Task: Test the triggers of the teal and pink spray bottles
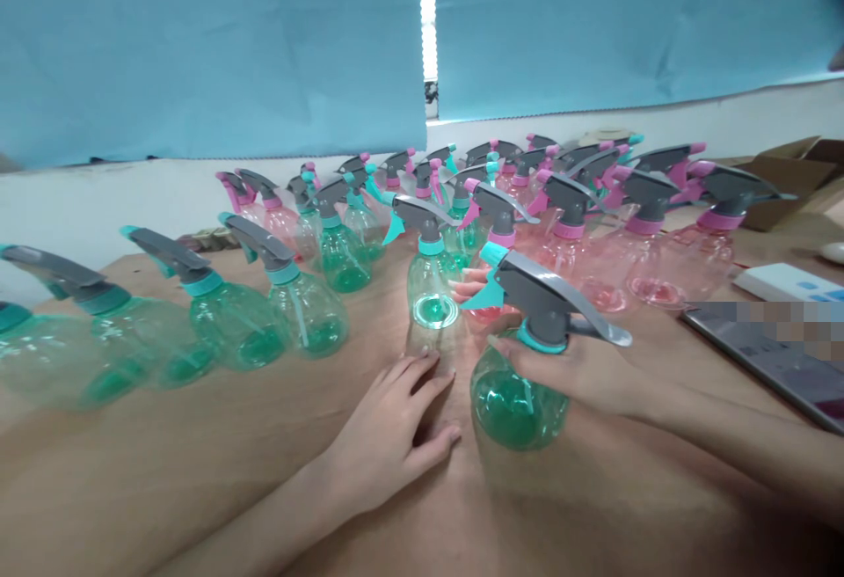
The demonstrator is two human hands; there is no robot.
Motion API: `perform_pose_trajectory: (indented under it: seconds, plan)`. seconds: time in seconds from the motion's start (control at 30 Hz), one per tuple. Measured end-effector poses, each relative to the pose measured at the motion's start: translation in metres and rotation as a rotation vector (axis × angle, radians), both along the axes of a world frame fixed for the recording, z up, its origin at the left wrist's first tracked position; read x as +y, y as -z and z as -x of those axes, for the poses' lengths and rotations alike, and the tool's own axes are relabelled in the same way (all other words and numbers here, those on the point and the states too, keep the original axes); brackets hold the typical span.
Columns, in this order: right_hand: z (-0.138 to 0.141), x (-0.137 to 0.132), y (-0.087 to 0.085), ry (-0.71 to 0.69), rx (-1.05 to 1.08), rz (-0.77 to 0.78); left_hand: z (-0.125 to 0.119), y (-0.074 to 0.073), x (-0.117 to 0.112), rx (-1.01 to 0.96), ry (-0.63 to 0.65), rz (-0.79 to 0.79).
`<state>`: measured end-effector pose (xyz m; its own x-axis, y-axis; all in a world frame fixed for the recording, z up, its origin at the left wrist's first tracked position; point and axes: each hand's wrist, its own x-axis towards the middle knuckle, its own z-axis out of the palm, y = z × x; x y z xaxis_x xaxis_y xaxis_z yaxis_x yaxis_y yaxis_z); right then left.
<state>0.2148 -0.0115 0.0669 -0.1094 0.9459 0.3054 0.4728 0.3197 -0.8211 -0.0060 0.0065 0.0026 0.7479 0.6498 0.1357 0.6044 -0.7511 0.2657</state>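
My right hand (567,375) grips the neck of a green plastic spray bottle (518,397), just under its grey and turquoise trigger head (544,295). Its fingertips show past the neck on the far side. My left hand (386,441) lies spread on the brown table surface (151,489), holding nothing. Its fingertips are at the base of a second green spray bottle (432,291), which stands upright just beyond. The hands are close together, with the held bottle's lower body between them and the second bottle.
Several green spray bottles (230,322) stand at the left, and several pink ones (580,251) crowd the back right. To the right lie a tablet with a blurred screen (758,357) and a white box (784,282). A cardboard box (788,181) sits beyond, below blue wall sheets (198,49).
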Motion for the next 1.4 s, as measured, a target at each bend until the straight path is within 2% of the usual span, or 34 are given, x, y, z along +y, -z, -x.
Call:
perform_pose_trajectory:
  seconds: [0.17, 0.3, 0.43, 0.53, 0.73, 0.97, 1.17, 1.4]
  plan:
    - [-0.001, -0.001, -0.005, -0.089, 0.026, 0.01, 0.001, 0.0, 0.0, -0.008, 0.01, 0.002]
    - [0.002, -0.002, -0.013, -0.07, 0.013, -0.047, 0.001, 0.0, 0.001, -0.016, 0.009, 0.002]
    - [0.003, -0.005, -0.02, -0.025, -0.021, -0.034, 0.002, 0.0, 0.001, 0.008, 0.01, -0.003]
    - [0.001, -0.004, -0.016, -0.029, -0.042, -0.031, 0.002, 0.001, 0.002, 0.007, 0.014, -0.004]
    - [-0.003, 0.001, -0.002, -0.121, 0.087, -0.009, 0.002, 0.002, 0.001, -0.008, 0.014, -0.012]
    - [-0.004, 0.001, 0.0, -0.13, 0.046, -0.017, 0.001, 0.001, 0.001, -0.01, 0.013, -0.01]
    - [-0.005, 0.002, 0.002, -0.039, -0.072, -0.035, 0.001, 0.003, 0.001, -0.031, 0.013, -0.02]
    - [0.003, 0.002, 0.007, 0.094, -0.084, -0.09, 0.002, 0.003, 0.0, 0.0, 0.009, -0.029]
